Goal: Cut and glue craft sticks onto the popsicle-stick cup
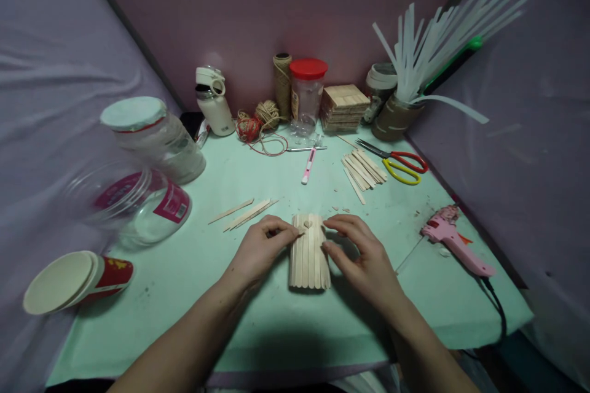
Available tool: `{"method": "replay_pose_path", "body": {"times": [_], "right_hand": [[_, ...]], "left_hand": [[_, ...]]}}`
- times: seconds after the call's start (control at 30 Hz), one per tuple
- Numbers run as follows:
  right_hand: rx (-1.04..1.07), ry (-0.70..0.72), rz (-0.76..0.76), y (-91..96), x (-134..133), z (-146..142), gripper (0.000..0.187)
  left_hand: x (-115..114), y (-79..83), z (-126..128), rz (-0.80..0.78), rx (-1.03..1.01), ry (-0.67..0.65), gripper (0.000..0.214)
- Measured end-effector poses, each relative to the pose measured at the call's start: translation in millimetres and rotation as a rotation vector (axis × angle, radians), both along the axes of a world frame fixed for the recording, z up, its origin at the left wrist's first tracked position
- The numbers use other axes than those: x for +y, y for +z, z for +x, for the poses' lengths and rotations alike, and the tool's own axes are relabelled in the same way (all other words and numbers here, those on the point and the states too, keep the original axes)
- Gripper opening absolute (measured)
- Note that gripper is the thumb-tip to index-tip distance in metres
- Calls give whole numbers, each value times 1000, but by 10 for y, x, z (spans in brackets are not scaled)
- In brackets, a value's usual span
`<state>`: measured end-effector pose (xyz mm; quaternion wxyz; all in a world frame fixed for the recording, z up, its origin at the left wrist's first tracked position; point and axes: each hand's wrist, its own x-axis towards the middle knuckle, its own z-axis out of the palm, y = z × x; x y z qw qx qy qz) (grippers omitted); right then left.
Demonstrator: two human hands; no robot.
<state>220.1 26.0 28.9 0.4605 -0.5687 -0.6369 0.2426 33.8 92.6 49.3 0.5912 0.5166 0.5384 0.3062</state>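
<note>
A panel of popsicle sticks (pixel 310 264) laid side by side, slightly curved, is on the table in front of me. Near its top sits a small heart-shaped wooden piece (pixel 308 225). My left hand (pixel 262 242) is at the panel's upper left, thumb and forefinger pinched on a small wooden piece (pixel 301 231) beside the heart. Its exact shape is partly hidden by the fingertips. On the other side, my right hand (pixel 362 252) has its fingers apart, with the tips at the panel's right edge. Several loose sticks (pixel 249 215) lie beyond my left hand.
At the right lies a pink glue gun (pixel 461 242) with a cord. Scissors (pixel 399 163), a stick pile (pixel 364 170) and a pink craft knife (pixel 308 166) lie farther back. Paper cups (pixel 83 282) and clear jars (pixel 157 141) stand left; a red-lidded jar (pixel 308 95) stands behind.
</note>
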Motion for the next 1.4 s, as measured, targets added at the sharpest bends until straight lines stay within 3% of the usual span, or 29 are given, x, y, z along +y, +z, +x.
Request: {"method": "replay_pose_path", "body": {"times": [0.33,0.93,1.4], "right_hand": [[21,55,-30,-70,-42,-86,24],[45,72,-53,-103,-62,-61,23],[31,83,-58,-111,-62,-53,23]], "left_hand": [[70,53,25,-52,14,-7,10],[21,-12,35,-274,-109,51,16],[15,1,53,-288,-113,37,20]]}}
